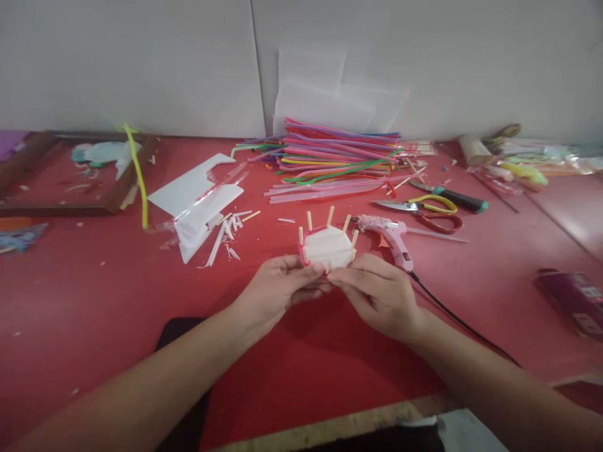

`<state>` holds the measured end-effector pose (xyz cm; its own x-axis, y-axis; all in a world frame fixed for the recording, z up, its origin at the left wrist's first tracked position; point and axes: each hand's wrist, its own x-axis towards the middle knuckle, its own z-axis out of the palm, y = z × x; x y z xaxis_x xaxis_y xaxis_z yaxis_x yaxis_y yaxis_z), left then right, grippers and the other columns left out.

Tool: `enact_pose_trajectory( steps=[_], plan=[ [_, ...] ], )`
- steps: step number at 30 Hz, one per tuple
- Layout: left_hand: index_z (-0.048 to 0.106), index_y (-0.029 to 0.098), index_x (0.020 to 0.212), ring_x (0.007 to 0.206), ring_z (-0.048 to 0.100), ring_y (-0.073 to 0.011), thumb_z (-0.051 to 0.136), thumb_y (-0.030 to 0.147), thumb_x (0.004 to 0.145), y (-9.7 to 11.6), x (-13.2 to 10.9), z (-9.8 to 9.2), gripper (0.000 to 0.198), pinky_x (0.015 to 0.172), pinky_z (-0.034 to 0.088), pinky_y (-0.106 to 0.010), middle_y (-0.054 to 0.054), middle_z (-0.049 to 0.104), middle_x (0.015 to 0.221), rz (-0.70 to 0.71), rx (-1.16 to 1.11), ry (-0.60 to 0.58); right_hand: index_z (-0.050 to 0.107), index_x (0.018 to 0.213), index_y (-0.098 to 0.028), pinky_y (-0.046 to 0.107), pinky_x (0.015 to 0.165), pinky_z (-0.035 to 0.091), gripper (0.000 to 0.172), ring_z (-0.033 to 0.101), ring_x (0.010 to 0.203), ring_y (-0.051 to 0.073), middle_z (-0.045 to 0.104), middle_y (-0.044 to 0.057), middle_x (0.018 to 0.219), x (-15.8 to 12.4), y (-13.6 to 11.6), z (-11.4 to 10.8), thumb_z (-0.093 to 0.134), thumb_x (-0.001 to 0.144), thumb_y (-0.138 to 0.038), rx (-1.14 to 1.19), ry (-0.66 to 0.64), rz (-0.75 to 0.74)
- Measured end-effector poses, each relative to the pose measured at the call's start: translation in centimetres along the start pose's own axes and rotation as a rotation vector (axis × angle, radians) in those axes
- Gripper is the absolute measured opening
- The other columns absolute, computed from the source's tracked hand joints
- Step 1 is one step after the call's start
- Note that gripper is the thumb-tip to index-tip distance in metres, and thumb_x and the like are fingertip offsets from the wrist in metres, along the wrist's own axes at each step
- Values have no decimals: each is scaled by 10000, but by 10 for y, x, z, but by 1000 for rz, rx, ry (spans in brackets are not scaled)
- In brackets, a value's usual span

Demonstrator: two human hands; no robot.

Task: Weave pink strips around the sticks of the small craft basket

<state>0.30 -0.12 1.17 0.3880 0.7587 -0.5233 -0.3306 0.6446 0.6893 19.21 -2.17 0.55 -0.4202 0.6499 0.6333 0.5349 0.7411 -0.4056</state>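
Observation:
A small white hexagonal piece with a pink rim (328, 247) has several short wooden sticks standing up around its edge. My left hand (281, 288) pinches its near left side, fingers closed. My right hand (377, 290) pinches its near right side, fingers closed too. Both hands hold it just above the red table (94, 295).
A pink glue gun (389, 232) with a black cord lies right of the piece. Scissors (426, 210) and a green-handled cutter (455, 198) lie behind it. A pile of coloured straws (334, 154), white sheets and scraps (200, 201), a wooden frame (117, 188), a purple box (572, 298).

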Motion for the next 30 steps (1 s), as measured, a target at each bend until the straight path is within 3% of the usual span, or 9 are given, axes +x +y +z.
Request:
enact_pose_trajectory(
  steps=[6, 12, 18, 24, 30],
  plan=[
    [734, 112, 700, 616, 743, -128, 749, 99, 789, 3, -1, 1, 90, 591, 599, -159, -56, 777, 671, -36, -37, 12, 715, 975, -214, 255, 606, 535, 260, 622, 678, 137, 659, 22, 732, 2, 4, -2, 555, 868, -40, 3, 8, -52],
    [726, 114, 709, 660, 751, -141, 808, 118, 722, 6, -1, 1, 83, 642, 601, -179, -31, 771, 675, 39, -69, 2, 711, 927, -205, 223, 632, 552, 148, 664, 682, 124, 725, 23, 776, 5, -1, 0, 641, 853, -98, -2, 105, 91],
    [719, 132, 760, 650, 736, -140, 865, 206, 667, 4, -1, 0, 188, 702, 605, -239, -10, 760, 659, 122, 22, -9, 714, 975, -234, 217, 555, 540, 166, 648, 621, 110, 747, 4, 801, 6, -4, 1, 639, 864, -136, 30, 70, 186],
    [735, 144, 871, 765, 749, -174, 833, 270, 723, -1, -2, -4, 218, 804, 592, -304, -66, 797, 835, 151, 89, -78, 739, 952, -243, 246, 601, 558, 193, 671, 664, 127, 750, 9, 791, 4, -7, 2, 616, 874, -116, 65, 81, 203],
    [736, 201, 1018, 901, 733, -163, 838, 232, 717, -3, -3, -4, 319, 875, 562, -283, -31, 793, 917, 187, 94, -136, 732, 914, -209, 254, 637, 570, 154, 701, 713, 148, 758, 24, 792, 3, -8, 2, 640, 859, -99, 64, 112, 211]
  ],
)
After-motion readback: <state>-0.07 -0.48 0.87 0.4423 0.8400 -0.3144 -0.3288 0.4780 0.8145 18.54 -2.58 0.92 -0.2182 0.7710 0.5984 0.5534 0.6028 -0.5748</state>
